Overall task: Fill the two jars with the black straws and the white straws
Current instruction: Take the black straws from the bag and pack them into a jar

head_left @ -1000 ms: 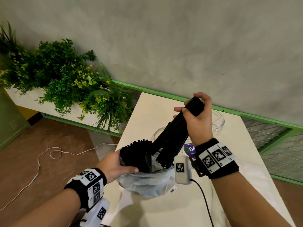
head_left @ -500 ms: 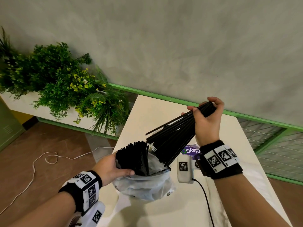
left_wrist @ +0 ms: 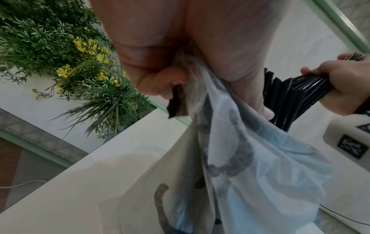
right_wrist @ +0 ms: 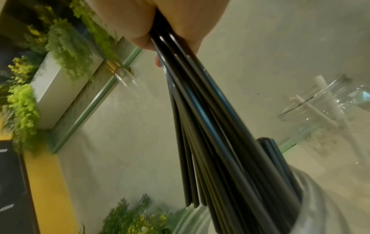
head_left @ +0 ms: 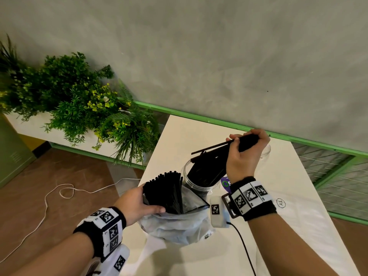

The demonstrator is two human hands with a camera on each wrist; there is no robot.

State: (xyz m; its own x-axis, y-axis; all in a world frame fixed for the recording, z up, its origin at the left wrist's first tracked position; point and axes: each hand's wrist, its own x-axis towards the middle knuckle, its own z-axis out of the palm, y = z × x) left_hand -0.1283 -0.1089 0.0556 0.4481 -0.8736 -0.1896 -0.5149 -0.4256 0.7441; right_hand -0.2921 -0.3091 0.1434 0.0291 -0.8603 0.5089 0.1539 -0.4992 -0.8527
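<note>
My right hand (head_left: 244, 154) grips a fanned bundle of black straws (head_left: 211, 162) (right_wrist: 210, 126) by its upper end. The lower ends of the bundle reach into the mouth of a clear jar (head_left: 186, 172) (right_wrist: 324, 197) in the middle of the table. My left hand (head_left: 137, 203) (left_wrist: 180, 63) holds a white plastic bag (head_left: 179, 228) (left_wrist: 250, 166) by its rim, with more black straws (head_left: 165, 192) standing in it. A second clear jar (head_left: 265, 151) (right_wrist: 312, 109) stands behind my right hand, and in the right wrist view it holds a few white straws (right_wrist: 312, 107).
The white table (head_left: 288, 226) is narrow, with a green rail (head_left: 199, 116) and a grey wall behind it. A planter with green plants (head_left: 79, 104) stands to the left. A white cable (head_left: 59, 196) lies on the brown floor. A black cable (head_left: 245, 250) runs from my right wrist.
My right hand has lifted the bundle of black straws out of the bag and carried it right and back, so its lower ends now go into the near jar. The left hand keeps holding the bag.
</note>
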